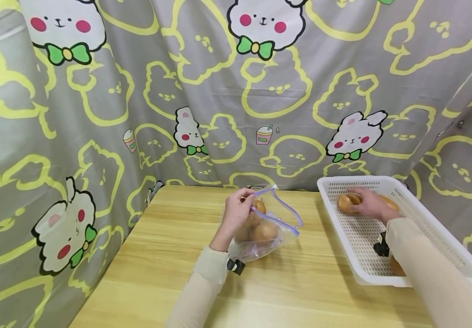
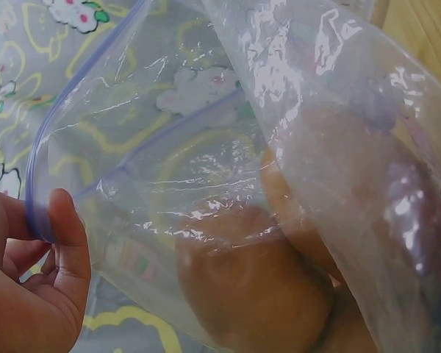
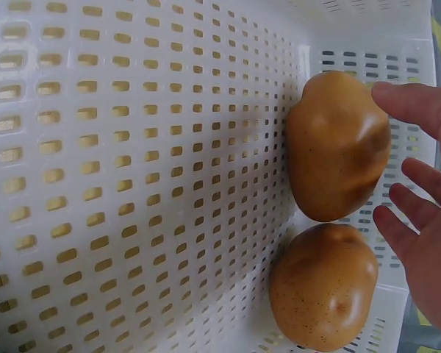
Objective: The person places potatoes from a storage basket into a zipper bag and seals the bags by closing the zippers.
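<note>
A clear zip bag point(image 2: 154, 176) with a purple zip edge holds several brown potatoes point(image 1: 266, 230) above the wooden table. My left hand point(image 1: 237, 210) pinches the bag's edge between thumb and fingers, and the mouth gapes toward the right. Inside the white basket, my right hand point(image 1: 370, 203) reaches to one potato point(image 3: 338, 147) at the far end. Its thumb tip overlaps the potato in the right wrist view, while the other fingers are spread beside it. A second potato point(image 3: 323, 287) lies right next to that one, partly behind the hand in the head view.
The white perforated basket point(image 1: 344, 246) stands at the table's right side. Another brown item point(image 1: 397, 266) lies at its near end, partly hidden by the right sleeve. A grey patterned curtain point(image 1: 219, 91) hangs behind the wooden table point(image 1: 158, 255) and along its sides.
</note>
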The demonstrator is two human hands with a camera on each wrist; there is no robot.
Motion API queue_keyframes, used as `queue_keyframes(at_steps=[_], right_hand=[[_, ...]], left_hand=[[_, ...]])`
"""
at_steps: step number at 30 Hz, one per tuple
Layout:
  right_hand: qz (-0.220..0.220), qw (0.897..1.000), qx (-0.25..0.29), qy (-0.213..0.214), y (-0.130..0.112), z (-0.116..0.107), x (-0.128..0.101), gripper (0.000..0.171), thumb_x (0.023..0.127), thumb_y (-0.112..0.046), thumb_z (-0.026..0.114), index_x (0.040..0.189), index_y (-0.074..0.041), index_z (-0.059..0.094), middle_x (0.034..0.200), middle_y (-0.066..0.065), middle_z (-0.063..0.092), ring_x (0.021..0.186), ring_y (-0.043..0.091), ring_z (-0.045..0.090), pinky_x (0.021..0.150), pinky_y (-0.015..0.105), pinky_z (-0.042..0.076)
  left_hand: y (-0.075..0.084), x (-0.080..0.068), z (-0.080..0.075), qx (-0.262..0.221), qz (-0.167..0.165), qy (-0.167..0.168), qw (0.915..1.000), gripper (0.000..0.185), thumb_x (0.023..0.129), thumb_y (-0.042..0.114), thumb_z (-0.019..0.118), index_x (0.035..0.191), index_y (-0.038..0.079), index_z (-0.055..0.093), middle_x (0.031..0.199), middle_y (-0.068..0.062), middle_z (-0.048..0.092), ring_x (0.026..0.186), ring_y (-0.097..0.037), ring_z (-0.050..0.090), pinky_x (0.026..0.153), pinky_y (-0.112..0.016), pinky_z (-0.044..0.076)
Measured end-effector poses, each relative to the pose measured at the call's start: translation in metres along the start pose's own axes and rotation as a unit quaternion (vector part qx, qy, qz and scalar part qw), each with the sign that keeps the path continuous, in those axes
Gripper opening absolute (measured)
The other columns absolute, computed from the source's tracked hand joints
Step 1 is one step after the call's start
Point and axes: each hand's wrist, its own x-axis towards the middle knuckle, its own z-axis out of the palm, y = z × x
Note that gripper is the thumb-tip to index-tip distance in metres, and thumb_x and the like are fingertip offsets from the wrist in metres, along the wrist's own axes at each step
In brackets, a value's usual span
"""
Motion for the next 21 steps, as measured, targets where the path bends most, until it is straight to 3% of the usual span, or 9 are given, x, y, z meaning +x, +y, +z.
queue_keyframes(at_steps=[6, 15, 21], right_hand=[[-0.007, 1.000, -0.009, 0.000, 0.0031, 0.0035, 0.0029, 0.065, 0.083, -0.012, 0.071, 0.134, 0.012, 0.040, 0.133, 0.037, 0.038, 0.119, 0.052, 0.037, 0.099, 0.066, 0.029], [-0.009, 1.000, -0.023, -0.013, 0.0058, 0.0054, 0.0038, 0.062, 0.084, -0.012, 0.069, 0.134, 0.012, 0.041, 0.134, 0.038, 0.035, 0.122, 0.055, 0.030, 0.100, 0.067, 0.025], [-0.011, 0.999, -0.029, -0.010, 0.0097, 0.0086, 0.0046, 0.061, 0.082, -0.010, 0.069, 0.131, 0.014, 0.042, 0.130, 0.037, 0.041, 0.117, 0.054, 0.037, 0.097, 0.067, 0.030]], left_hand=[[-0.0004, 0.0002, -0.0003, -0.005, 0.001, -0.002, 1.0000, 0.014, 0.091, -0.006, 0.054, 0.097, -0.015, 0.063, 0.078, -0.037, 0.057, 0.065, -0.055, 0.055, 0.057, -0.063, 0.051], [-0.0008, -0.0002, -0.0025, -0.003, 0.001, -0.003, 1.0000, 0.015, 0.091, -0.005, 0.054, 0.098, -0.015, 0.063, 0.081, -0.037, 0.058, 0.066, -0.054, 0.056, 0.059, -0.063, 0.051], [-0.0009, -0.0003, -0.0040, 0.005, 0.001, -0.001, 1.0000, 0.014, 0.092, -0.005, 0.054, 0.097, -0.013, 0.064, 0.079, -0.035, 0.058, 0.065, -0.053, 0.056, 0.057, -0.061, 0.052]])
